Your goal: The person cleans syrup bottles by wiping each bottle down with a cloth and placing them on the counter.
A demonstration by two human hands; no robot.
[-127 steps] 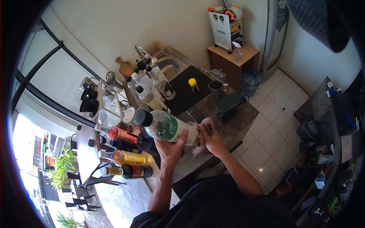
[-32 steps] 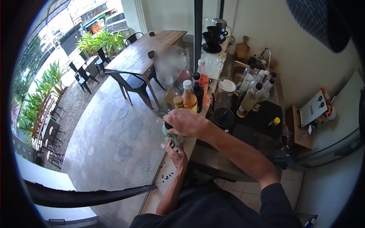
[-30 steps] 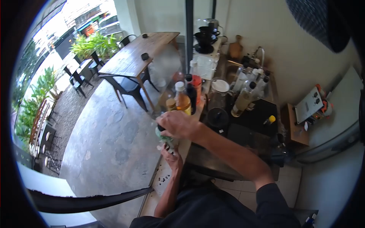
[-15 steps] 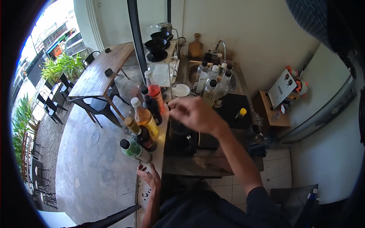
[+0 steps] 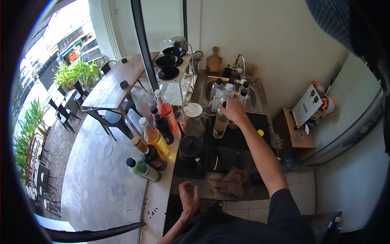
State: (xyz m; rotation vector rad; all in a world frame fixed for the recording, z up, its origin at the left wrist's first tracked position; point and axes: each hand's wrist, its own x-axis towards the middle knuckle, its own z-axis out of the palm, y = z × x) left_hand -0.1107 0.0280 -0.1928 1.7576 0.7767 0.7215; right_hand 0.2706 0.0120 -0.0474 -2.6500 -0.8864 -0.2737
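My right hand (image 5: pixel 232 110) is closed round the neck of a clear glass bottle (image 5: pixel 220 125) with pale yellowish liquid. Whether its base touches the black mat (image 5: pixel 252 127) I cannot tell. Behind it, several clear bottles with dark or white caps, one being a labelled bottle (image 5: pixel 215 95), stand by the sink. My left hand (image 5: pixel 189 197) hovers near the counter's front edge, fingers loosely curled and apart, holding nothing. On the ledge to its upper left stand a green bottle (image 5: pixel 145 169), a dark bottle (image 5: pixel 156 158), an amber bottle (image 5: pixel 156 139) and a red bottle (image 5: pixel 168 114).
A glass jug (image 5: pixel 194 122) with a white lid and a black lidded container (image 5: pixel 191 148) stand left of the mat. A brown cloth (image 5: pixel 231 182) lies at the counter's front. Small dark bits (image 5: pixel 153 212) are scattered on the ledge. Black drippers (image 5: pixel 167 63) sit on a rack.
My right hand has moved right from near the red bottle and taken hold of the clear bottle. My left hand has left the ledge by the green bottle and moved right. The view has shifted slightly.
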